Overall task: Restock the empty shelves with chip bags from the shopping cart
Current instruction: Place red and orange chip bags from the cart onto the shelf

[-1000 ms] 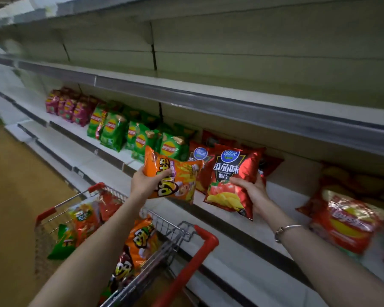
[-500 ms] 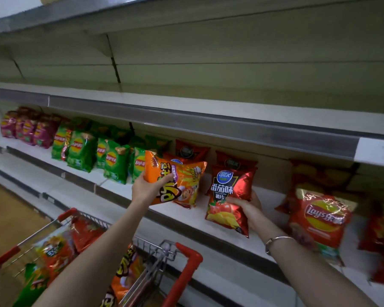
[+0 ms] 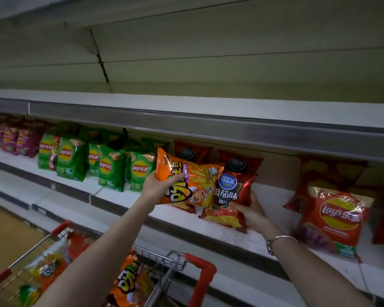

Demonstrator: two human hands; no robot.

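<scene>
My left hand [image 3: 157,187] grips an orange chip bag [image 3: 193,180] by its left edge and holds it up in front of the middle shelf [image 3: 271,196]. My right hand [image 3: 253,212] holds a red tomato chip bag [image 3: 233,196] from below and behind; the bag's lower end is at the shelf's front. The orange bag overlaps the red bag's left side. Two more dark red bags [image 3: 192,152] stand behind them on the shelf. The shopping cart [image 3: 200,275] with red handles sits at the bottom, holding several orange and red bags [image 3: 129,282].
Green chip bags [image 3: 111,167] and purple ones [image 3: 11,140] line the shelf to the left. Red Lay's bags [image 3: 339,216] lie on the right. The upper shelf [image 3: 208,107] is bare. Lower shelves [image 3: 20,185] run along the left.
Both hands have moved closer to the shelf with their bags. The orange bag now overlaps the red one, and the red bag has sunk toward the shelf surface. The view has shifted right.
</scene>
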